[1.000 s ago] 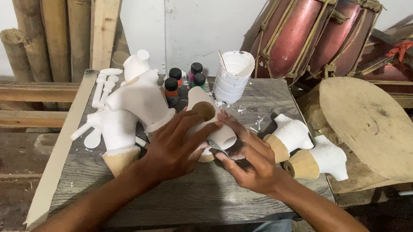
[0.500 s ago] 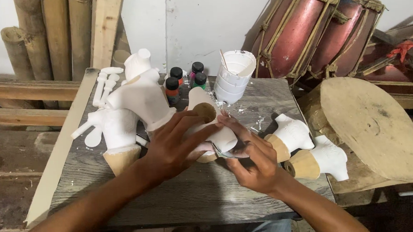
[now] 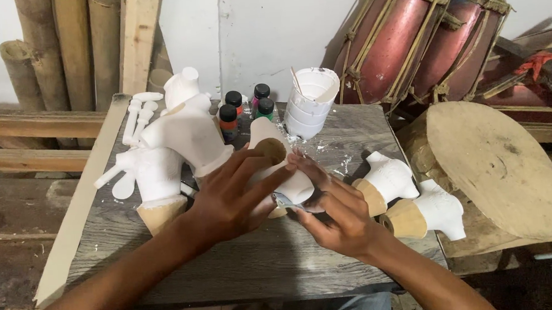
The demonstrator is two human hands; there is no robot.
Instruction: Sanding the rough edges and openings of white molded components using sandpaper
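Centre of frame: left hand (image 3: 231, 200) grips a white-painted wooden figure (image 3: 275, 167) on the table (image 3: 256, 267); right hand (image 3: 337, 217) presses a small grey scrap (image 3: 285, 202) against its lower side.

One head-worn camera looks steeply down and forward from close above the table (image 3: 330, 264), taking in both forearms, with the wall (image 3: 270, 31) beyond.

Left hand (image 3: 231, 197) and right hand (image 3: 337, 214) together, fingers curled
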